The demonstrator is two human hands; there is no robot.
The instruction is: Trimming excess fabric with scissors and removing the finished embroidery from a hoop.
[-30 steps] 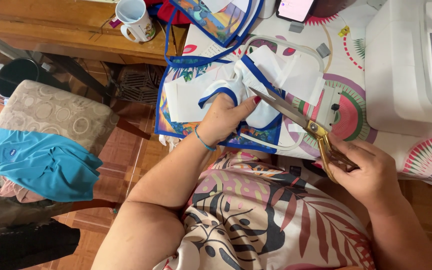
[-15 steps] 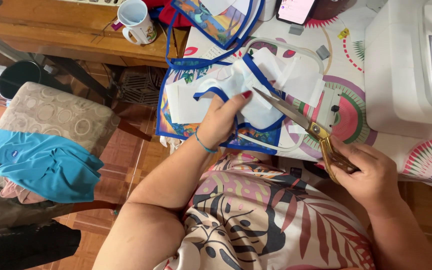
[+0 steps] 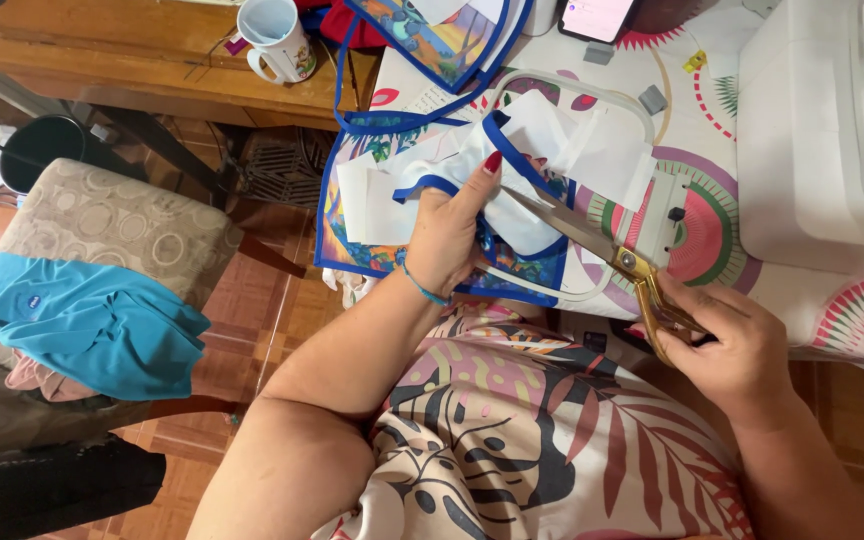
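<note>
The scissors (image 3: pixel 607 258) have slid left into the white cloth (image 3: pixel 512 190) since a second ago, right hand (image 3: pixel 737 350) closed round the gold handles, left hand (image 3: pixel 447 235) pinching the cloth above the table edge — best keep it taut, fingers clear of the blades.

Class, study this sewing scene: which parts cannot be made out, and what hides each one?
Head view:
- Scissors: handles hidden inside the right hand.
- White fabric piece: lower part covered by the left hand.
- Phone: cut off by the top edge.
- White sewing machine: cut off by the right edge.
</note>
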